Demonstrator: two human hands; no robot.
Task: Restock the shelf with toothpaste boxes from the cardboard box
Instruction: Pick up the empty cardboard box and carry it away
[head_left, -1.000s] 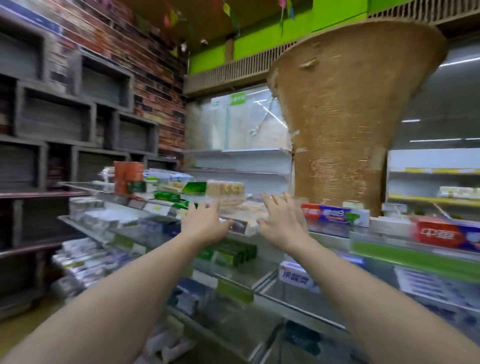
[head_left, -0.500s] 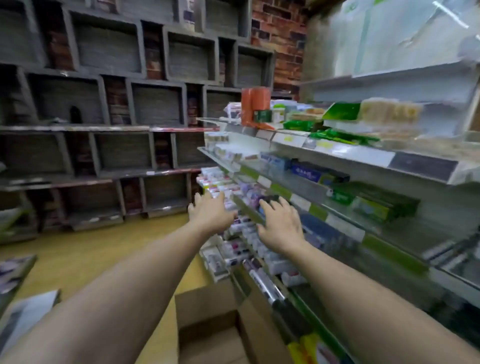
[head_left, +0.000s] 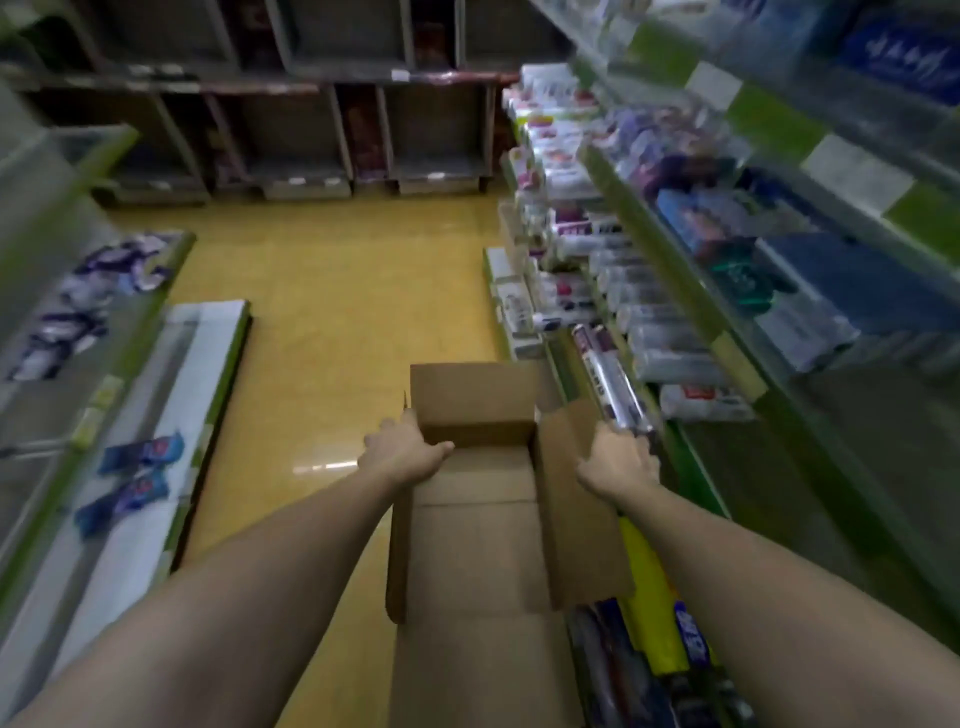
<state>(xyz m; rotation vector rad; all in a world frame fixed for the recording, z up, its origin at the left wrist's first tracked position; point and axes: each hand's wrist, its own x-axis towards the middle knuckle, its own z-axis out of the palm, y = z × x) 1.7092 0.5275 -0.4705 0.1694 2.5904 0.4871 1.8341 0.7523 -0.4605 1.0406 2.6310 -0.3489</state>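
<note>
Open cardboard box (head_left: 480, 525) on yellow floor (head_left: 332, 291), beside stocked shelf (head_left: 691, 306). Left hand (head_left: 402, 452) grips its left wall; right hand (head_left: 621, 465) apparently holds right flap.

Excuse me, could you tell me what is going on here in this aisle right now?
A person is reaching down with both bare hands to an open cardboard box on the yellow floor beside the stocked shelf. The left hand rests on the box's left edge; the right hand is at its raised right flap. Whether either grip has closed is unclear. The visible inside of the box looks empty; no toothpaste box is in hand.
</note>
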